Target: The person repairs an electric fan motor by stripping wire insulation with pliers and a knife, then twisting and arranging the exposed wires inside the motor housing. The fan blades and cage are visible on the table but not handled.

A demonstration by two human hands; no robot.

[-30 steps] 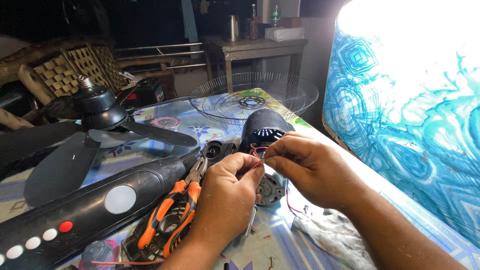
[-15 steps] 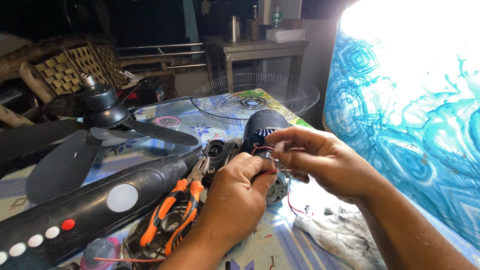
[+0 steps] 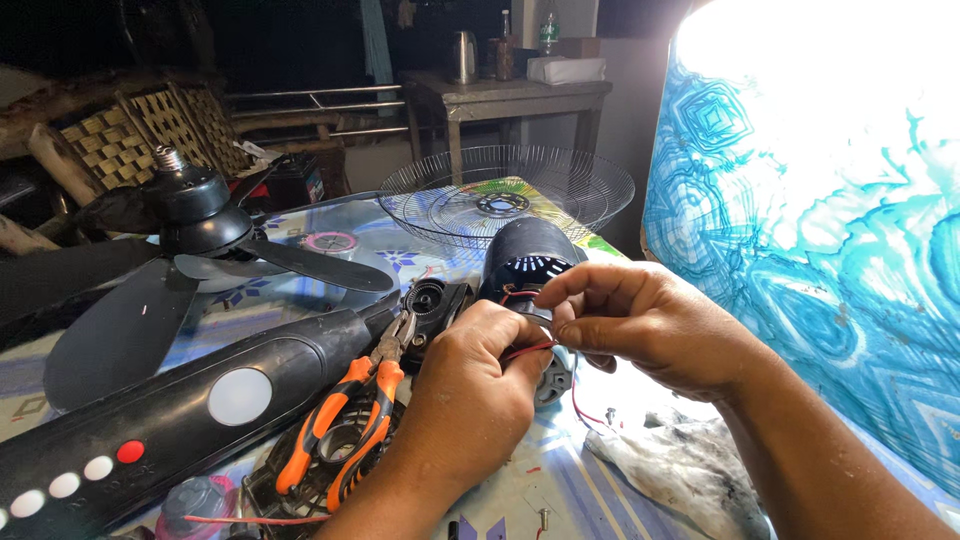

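My left hand [image 3: 470, 390] and my right hand [image 3: 640, 325] meet over a small fan motor [image 3: 550, 372] on the table. Both pinch thin red wires [image 3: 528, 349] that run from the motor. A black motor housing [image 3: 525, 258] lies just beyond my fingers. More red wire [image 3: 580, 405] trails down under my right hand. Orange-handled pliers [image 3: 345, 415] lie just left of my left hand, resting on a black plastic part.
A black fan stand with white and red buttons [image 3: 180, 410] lies across the left. Black fan blades [image 3: 190, 260] sit behind it. A wire fan guard [image 3: 505, 195] lies at the table's far end. A dirty rag [image 3: 680, 470] is under my right forearm. A blue patterned cloth [image 3: 830, 250] hangs at right.
My hands have shifted slightly right and closer together on the red wires. The rest of the table is as it was.
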